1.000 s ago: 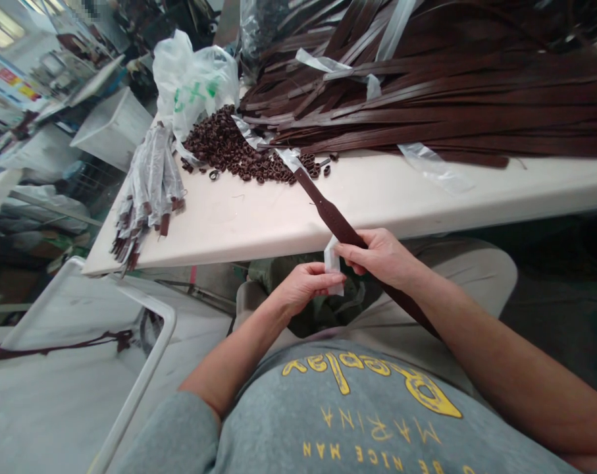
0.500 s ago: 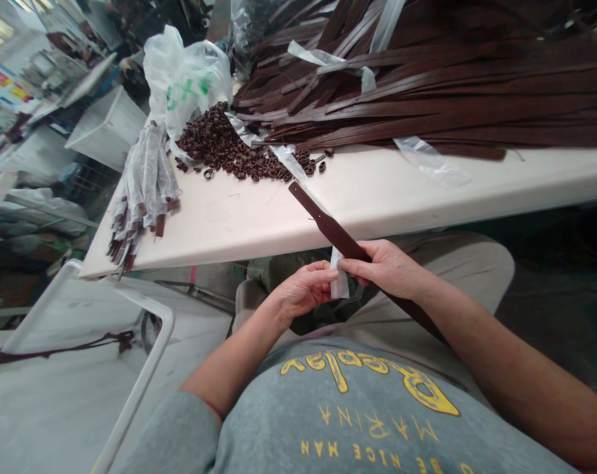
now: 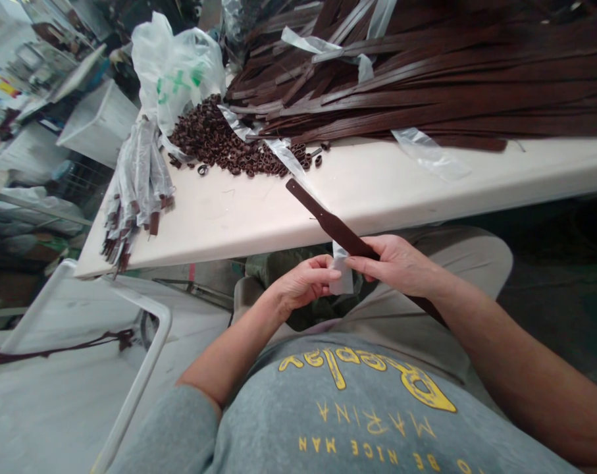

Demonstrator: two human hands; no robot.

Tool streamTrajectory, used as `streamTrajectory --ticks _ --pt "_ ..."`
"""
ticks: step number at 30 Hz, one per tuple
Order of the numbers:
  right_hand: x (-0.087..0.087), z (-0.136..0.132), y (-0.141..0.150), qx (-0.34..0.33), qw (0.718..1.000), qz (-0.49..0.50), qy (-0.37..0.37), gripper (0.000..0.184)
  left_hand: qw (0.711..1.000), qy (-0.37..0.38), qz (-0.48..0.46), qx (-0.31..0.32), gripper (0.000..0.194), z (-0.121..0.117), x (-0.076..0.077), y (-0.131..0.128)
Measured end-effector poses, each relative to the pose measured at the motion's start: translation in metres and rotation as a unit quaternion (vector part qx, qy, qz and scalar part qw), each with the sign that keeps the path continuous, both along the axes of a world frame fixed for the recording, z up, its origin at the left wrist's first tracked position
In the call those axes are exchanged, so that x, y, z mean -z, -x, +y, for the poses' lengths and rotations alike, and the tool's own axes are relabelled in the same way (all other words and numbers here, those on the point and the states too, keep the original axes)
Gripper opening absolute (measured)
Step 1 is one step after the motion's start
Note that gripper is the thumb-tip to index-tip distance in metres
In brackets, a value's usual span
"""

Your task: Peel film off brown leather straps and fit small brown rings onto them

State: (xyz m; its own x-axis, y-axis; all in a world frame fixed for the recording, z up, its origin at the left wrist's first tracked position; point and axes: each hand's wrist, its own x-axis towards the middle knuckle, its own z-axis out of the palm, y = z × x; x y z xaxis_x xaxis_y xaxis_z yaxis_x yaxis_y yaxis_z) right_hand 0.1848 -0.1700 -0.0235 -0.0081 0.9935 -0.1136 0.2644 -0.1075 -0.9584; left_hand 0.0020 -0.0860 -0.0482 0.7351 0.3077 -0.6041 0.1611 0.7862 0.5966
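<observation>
In the head view, the left hand point(image 3: 305, 284) is closed on a clear plastic strip point(image 3: 342, 280), and the right hand point(image 3: 399, 266) is clamped on a dark brown strap point(image 3: 340, 230). The two hands are near each other. The strap's free end points between ten and eleven o'clock, over the table point(image 3: 259, 217). From the hands, wrapped straps point(image 3: 143, 174) lie at ten o'clock, loose straps point(image 3: 426, 99) at one.

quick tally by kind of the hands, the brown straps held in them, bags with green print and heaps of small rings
Hands, left hand and right hand: 2
Held brown strap: 1
Bag with green print: 1
Heap of small rings: 1
Total: 5
</observation>
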Motion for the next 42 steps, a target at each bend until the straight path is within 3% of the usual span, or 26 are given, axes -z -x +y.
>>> streamTrajectory --ticks 3,7,12,16,18,22,25,28,34,42 --pt "-0.002 0.000 -0.003 0.002 1.000 -0.024 -0.011 0.025 1.000 -0.025 0.002 0.007 0.046 -0.001 0.002 -0.001" --pt "-0.002 -0.001 -0.002 -0.010 0.996 -0.088 -0.035 0.027 0.993 -0.114 0.015 0.026 0.042 -0.001 0.001 -0.004" --pt "-0.003 -0.001 0.000 -0.009 0.985 -0.163 -0.057 0.026 0.970 -0.219 0.043 0.095 0.029 0.002 -0.008 -0.006" --pt "-0.008 -0.002 -0.002 0.029 0.985 -0.162 -0.058 0.022 0.952 -0.283 0.047 0.111 0.029 0.002 -0.013 -0.007" --pt "-0.014 -0.005 -0.004 0.064 0.987 -0.133 -0.058 0.023 0.957 -0.277 0.033 0.073 0.031 0.003 -0.013 -0.009" --pt "-0.026 -0.028 -0.011 0.144 0.985 -0.068 -0.072 0.030 0.976 -0.207 -0.004 -0.069 0.040 0.005 -0.016 -0.020" --pt "-0.026 -0.058 -0.013 0.184 0.971 -0.107 -0.109 0.031 0.976 -0.139 -0.028 -0.166 0.045 0.010 -0.023 -0.030" --pt "-0.015 -0.089 -0.011 0.188 0.952 -0.185 -0.157 0.030 0.970 -0.090 -0.047 -0.222 0.049 0.015 -0.030 -0.039" --pt "0.001 -0.121 0.003 0.182 0.927 -0.256 -0.204 0.027 0.968 -0.063 -0.066 -0.232 0.048 0.018 -0.030 -0.048" --pt "0.009 -0.114 0.007 0.163 0.939 -0.268 -0.143 0.030 0.973 -0.091 -0.064 -0.204 0.052 0.013 -0.032 -0.049"
